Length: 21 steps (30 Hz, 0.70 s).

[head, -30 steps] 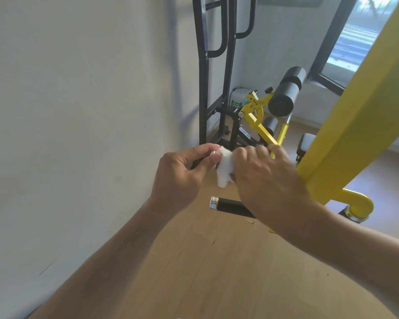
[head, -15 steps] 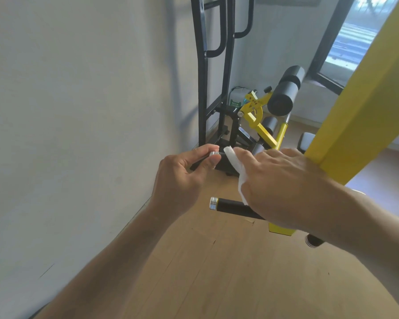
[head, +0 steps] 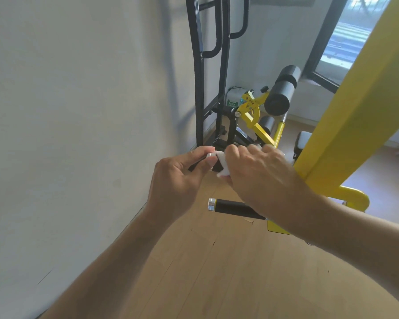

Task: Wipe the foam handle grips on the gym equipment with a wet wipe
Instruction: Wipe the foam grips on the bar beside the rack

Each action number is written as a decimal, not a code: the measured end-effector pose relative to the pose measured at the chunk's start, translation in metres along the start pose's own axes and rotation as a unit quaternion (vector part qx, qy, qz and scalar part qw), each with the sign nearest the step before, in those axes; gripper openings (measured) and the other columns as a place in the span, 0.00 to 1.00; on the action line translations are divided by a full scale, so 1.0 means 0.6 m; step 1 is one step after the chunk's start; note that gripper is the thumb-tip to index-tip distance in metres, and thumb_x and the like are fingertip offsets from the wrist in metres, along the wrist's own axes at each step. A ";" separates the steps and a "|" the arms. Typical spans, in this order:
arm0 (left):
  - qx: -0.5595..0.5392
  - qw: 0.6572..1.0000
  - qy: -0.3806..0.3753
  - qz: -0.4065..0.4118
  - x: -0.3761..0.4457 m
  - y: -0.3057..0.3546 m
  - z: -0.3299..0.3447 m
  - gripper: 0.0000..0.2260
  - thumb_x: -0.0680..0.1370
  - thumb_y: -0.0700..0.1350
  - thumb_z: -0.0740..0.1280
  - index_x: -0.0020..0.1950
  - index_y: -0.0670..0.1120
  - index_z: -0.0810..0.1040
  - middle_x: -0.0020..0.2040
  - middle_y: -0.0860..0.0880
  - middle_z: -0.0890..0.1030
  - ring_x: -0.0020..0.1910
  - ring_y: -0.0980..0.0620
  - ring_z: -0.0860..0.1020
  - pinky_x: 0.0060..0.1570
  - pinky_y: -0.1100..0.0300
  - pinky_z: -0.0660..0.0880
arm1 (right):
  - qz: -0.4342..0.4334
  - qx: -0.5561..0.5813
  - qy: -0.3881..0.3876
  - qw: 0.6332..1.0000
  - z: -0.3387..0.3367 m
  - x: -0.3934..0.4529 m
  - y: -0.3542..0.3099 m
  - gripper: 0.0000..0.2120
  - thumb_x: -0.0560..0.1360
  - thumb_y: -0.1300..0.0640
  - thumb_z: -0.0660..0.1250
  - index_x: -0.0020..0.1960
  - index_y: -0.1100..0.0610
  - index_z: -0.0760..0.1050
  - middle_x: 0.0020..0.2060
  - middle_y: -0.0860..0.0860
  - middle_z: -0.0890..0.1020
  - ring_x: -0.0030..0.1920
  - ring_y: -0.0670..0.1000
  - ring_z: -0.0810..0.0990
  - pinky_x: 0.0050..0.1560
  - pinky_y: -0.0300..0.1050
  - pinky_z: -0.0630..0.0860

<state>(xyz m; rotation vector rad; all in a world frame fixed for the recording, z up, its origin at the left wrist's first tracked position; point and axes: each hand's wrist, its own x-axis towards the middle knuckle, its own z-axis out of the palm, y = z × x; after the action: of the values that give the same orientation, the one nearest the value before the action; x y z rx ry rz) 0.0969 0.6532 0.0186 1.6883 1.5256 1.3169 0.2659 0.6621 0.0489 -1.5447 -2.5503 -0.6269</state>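
Nearest, one bare black foam grip with silver end cap (head: 236, 208) juts beneath the right hand (head: 260, 178), which wraps the white wet wipe (head: 224, 165) around a second grip, its cap pinched by the left hand (head: 180, 180). Beyond, two black foam rollers (head: 282, 90) crowd the yellow frame (head: 355, 116).

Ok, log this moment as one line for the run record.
step: wiping upper grip | left hand: pinches its chrome end cap | right hand: holds wet wipe around it | lower grip: untouched

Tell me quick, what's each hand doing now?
Left hand: pinching the upper handle's metal end.
Right hand: gripping the wet wipe around that handle.
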 end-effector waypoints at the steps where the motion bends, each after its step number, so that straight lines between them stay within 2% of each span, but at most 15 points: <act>1: -0.001 1.000 -0.002 -0.004 0.002 -0.002 0.001 0.09 0.76 0.56 0.71 0.55 0.58 0.86 0.41 0.67 0.84 0.31 0.53 0.78 0.36 0.58 0.79 | 0.025 -0.036 -0.045 0.998 -0.010 -0.012 0.007 0.12 0.80 0.48 0.61 0.50 0.58 0.68 0.40 0.53 0.79 0.37 0.54 0.77 0.42 0.50 0.72; 3: -0.006 1.000 -0.011 -0.001 0.004 -0.001 0.004 0.10 0.76 0.55 0.72 0.55 0.56 0.86 0.46 0.66 0.85 0.39 0.53 0.84 0.45 0.56 0.81 | 0.054 -0.100 -0.119 0.986 -0.030 -0.037 0.021 0.11 0.82 0.49 0.55 0.49 0.57 0.62 0.45 0.55 0.80 0.44 0.56 0.77 0.51 0.52 0.71; 4: -0.010 1.000 -0.012 0.002 0.004 0.000 0.006 0.10 0.76 0.54 0.72 0.56 0.55 0.86 0.48 0.64 0.85 0.43 0.59 0.85 0.45 0.61 0.81 | 0.060 -0.122 -0.137 0.981 -0.035 -0.043 0.026 0.13 0.82 0.47 0.53 0.49 0.58 0.61 0.47 0.56 0.80 0.45 0.57 0.78 0.55 0.53 0.70; 6: -0.011 1.000 -0.009 0.005 0.005 0.002 0.011 0.09 0.77 0.52 0.72 0.56 0.54 0.86 0.50 0.62 0.86 0.47 0.69 0.82 0.44 0.72 0.76 | 0.049 -0.119 -0.133 0.983 -0.031 -0.034 0.023 0.17 0.83 0.43 0.52 0.50 0.58 0.64 0.46 0.56 0.80 0.45 0.58 0.79 0.57 0.55 0.70; 8: -0.007 1.000 -0.007 0.001 0.006 0.003 0.013 0.09 0.77 0.52 0.71 0.56 0.55 0.86 0.50 0.61 0.86 0.46 0.70 0.82 0.41 0.74 0.74 | 0.024 -0.034 -0.089 0.995 -0.015 -0.008 0.008 0.21 0.82 0.40 0.50 0.51 0.58 0.69 0.41 0.54 0.80 0.40 0.56 0.78 0.52 0.56 0.72; 10: -0.003 1.000 -0.011 0.003 0.006 0.003 0.013 0.10 0.78 0.52 0.71 0.58 0.56 0.85 0.50 0.61 0.86 0.46 0.63 0.84 0.40 0.65 0.78 | -0.011 0.017 -0.047 0.999 -0.003 0.012 -0.004 0.24 0.81 0.40 0.48 0.51 0.59 0.71 0.39 0.53 0.80 0.37 0.56 0.78 0.48 0.55 0.74; 12: 0.001 1.000 -0.006 0.009 0.007 0.001 0.011 0.09 0.77 0.53 0.71 0.57 0.57 0.85 0.47 0.62 0.87 0.43 0.58 0.85 0.42 0.57 0.79 | -0.002 0.000 -0.054 0.999 0.001 0.005 0.003 0.20 0.81 0.43 0.51 0.51 0.59 0.71 0.39 0.54 0.79 0.38 0.56 0.79 0.51 0.56 0.75; 14: -0.009 1.000 -0.001 0.010 0.008 0.001 0.011 0.08 0.76 0.53 0.72 0.54 0.57 0.86 0.46 0.62 0.87 0.38 0.61 0.83 0.39 0.62 0.78 | 0.043 -0.071 -0.123 0.989 -0.019 -0.019 0.019 0.12 0.81 0.49 0.56 0.51 0.58 0.69 0.42 0.56 0.80 0.42 0.58 0.80 0.59 0.58 0.71; 16: -0.012 1.000 0.000 0.010 0.006 0.002 0.016 0.09 0.76 0.52 0.72 0.55 0.55 0.86 0.48 0.61 0.86 0.42 0.69 0.82 0.42 0.72 0.76 | 0.069 -0.140 -0.197 0.968 -0.034 -0.044 0.035 0.10 0.81 0.51 0.52 0.49 0.59 0.64 0.46 0.58 0.81 0.48 0.59 0.79 0.67 0.60 0.65; 17: -0.010 1.000 0.001 0.009 0.005 0.003 0.018 0.09 0.77 0.52 0.72 0.56 0.54 0.86 0.49 0.62 0.86 0.45 0.71 0.82 0.45 0.74 0.75 | 0.070 -0.165 -0.212 0.961 -0.038 -0.046 0.038 0.11 0.81 0.51 0.51 0.49 0.59 0.62 0.47 0.58 0.81 0.49 0.59 0.79 0.69 0.61 0.63; 19: -0.011 1.000 0.002 0.001 0.004 0.005 0.022 0.09 0.77 0.52 0.72 0.56 0.54 0.86 0.46 0.62 0.86 0.43 0.69 0.82 0.43 0.75 0.74 | 0.054 -0.124 -0.172 0.976 -0.028 -0.028 0.022 0.13 0.82 0.49 0.52 0.51 0.59 0.65 0.45 0.58 0.80 0.48 0.59 0.79 0.71 0.62 0.60; 21: -0.007 1.000 -0.004 0.002 0.003 0.006 0.023 0.10 0.78 0.51 0.70 0.58 0.57 0.85 0.46 0.59 0.87 0.37 0.63 0.81 0.38 0.66 0.77 | 0.025 -0.057 -0.110 0.992 -0.006 -0.001 -0.003 0.15 0.82 0.49 0.54 0.53 0.60 0.70 0.42 0.58 0.80 0.44 0.60 0.79 0.69 0.61 0.63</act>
<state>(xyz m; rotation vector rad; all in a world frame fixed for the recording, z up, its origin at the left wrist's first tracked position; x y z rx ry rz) 0.1104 0.6571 0.0170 1.6867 1.5059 1.3198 0.2642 0.6595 0.0513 -1.8014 -2.6637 -0.6391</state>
